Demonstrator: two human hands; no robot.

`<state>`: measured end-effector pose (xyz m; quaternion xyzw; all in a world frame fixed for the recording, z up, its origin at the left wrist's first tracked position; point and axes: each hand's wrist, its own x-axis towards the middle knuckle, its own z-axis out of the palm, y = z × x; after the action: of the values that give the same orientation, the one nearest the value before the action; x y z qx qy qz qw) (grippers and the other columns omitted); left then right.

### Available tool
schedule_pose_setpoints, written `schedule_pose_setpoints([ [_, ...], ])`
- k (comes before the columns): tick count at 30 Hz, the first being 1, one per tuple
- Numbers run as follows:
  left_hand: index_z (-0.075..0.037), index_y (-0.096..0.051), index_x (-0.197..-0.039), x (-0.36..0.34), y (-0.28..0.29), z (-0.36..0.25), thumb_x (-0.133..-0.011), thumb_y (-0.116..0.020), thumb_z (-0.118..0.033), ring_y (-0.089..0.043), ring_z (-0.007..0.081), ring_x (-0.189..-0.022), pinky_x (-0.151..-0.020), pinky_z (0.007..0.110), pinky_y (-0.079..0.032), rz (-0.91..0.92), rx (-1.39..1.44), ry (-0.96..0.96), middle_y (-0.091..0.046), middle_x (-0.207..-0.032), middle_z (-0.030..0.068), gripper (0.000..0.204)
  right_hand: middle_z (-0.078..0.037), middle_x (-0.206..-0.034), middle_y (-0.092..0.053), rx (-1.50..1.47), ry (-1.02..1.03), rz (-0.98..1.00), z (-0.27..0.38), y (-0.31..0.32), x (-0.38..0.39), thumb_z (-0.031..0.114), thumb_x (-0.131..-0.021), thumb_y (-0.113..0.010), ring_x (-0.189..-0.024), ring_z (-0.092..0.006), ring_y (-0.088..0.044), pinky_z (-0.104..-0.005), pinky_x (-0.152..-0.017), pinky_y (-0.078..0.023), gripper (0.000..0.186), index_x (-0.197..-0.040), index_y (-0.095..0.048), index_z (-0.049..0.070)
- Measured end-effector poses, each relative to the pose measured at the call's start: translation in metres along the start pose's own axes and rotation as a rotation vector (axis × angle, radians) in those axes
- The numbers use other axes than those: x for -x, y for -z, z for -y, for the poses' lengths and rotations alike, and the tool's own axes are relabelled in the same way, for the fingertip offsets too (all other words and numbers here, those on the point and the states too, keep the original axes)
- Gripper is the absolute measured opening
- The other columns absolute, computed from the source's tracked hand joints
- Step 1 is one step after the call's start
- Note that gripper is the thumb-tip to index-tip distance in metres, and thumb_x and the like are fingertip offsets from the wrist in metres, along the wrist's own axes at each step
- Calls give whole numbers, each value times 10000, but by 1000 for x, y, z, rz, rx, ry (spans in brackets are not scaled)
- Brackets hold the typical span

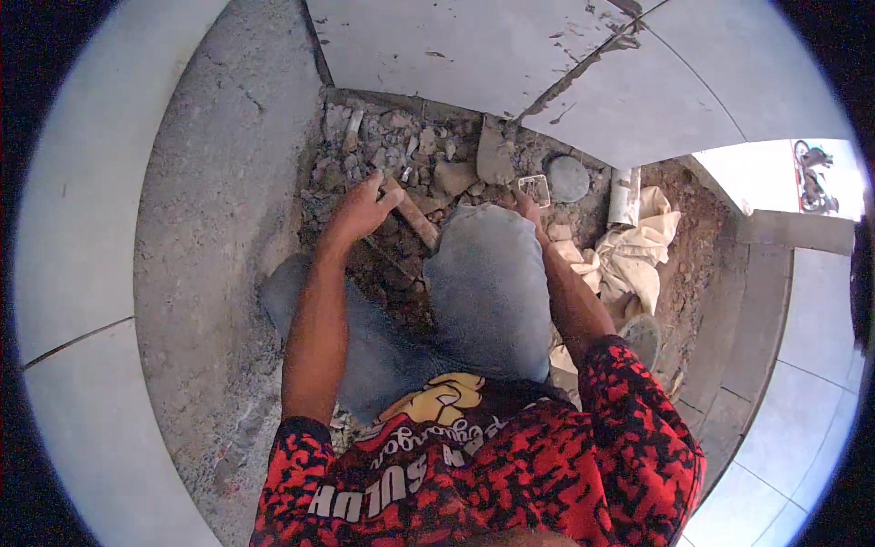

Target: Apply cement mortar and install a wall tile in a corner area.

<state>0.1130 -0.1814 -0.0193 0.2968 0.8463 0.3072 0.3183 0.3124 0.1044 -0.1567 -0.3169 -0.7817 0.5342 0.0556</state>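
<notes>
My left hand (363, 211) is over the rubble, its thumb and fingers closed around the upper end of a long brown strip (416, 221), which looks like wood or brick. The strip slants down toward my raised knee. Beyond that knee is my right hand (529, 208), partly hidden, so its grip cannot be made out. Close to it stands a flat grey-brown blade-like piece (496, 153) with a rounded end, perhaps a trowel blade. A small clear square container (534, 190) lies beside the right hand. Broken stones and mortar lumps (392, 137) lie in front of both hands.
A rough concrete wall (214, 201) rises on the left, and a tiled wall (437, 55) closes the far side. To the right are a round grey disc (569, 179), a white pipe (624, 197) and a crumpled cream sack (638, 251). A tiled ledge (811, 319) runs along the right.
</notes>
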Motion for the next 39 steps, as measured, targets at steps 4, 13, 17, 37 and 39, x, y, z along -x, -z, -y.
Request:
schedule_pose_setpoints([
  [4, 44, -318, -1252, -2, -2, 3, -807, -473, -445, -396, 335, -1149, -950, 374, -318, 2, -5, -2, -388, -1244, 233, 679, -124, -756, -604, 578, 31, -85, -35, -3, -7, 271, -783, -520, -685, -240, -583, -381, -578, -455, 249, -862, -545, 36],
  [13, 51, -329, -1241, -1, -4, -3, -802, -481, -445, -407, 333, -1140, -948, 369, -321, -25, -38, 24, -403, -1231, 235, 679, -96, -685, -582, 27, -44, -299, 0, -23, 8, 261, -754, -576, -615, -228, -576, -349, -527, -438, 237, -835, -533, 43],
  [17, 57, -328, -1239, 0, 1, -5, -803, -486, -431, -404, 333, -1143, -953, 365, -318, 43, 17, 79, -396, -1231, 245, 674, -146, -684, -574, 380, 103, -207, 20, -17, 14, 255, -713, -614, -608, -293, -570, -387, -526, -429, 305, -899, -508, 38],
  [37, 58, -310, -1249, -9, -5, -10, -799, -494, -445, -362, 338, -1174, -966, 381, -300, 29, -18, 27, -362, -1259, 245, 699, -181, -812, -602, 402, 116, -137, -7, 0, 8, 224, -724, -584, -766, -364, -571, -461, -620, -449, 334, -1019, -530, 75],
  [39, 56, -308, -1251, -13, -6, -7, -801, -490, -447, -362, 338, -1174, -965, 382, -301, 42, -36, 41, -361, -1260, 244, 699, -181, -845, -601, 425, 18, -131, 4, 3, 9, 213, -718, -592, -798, -351, -570, -441, -644, -449, 350, -1026, -530, 60],
])
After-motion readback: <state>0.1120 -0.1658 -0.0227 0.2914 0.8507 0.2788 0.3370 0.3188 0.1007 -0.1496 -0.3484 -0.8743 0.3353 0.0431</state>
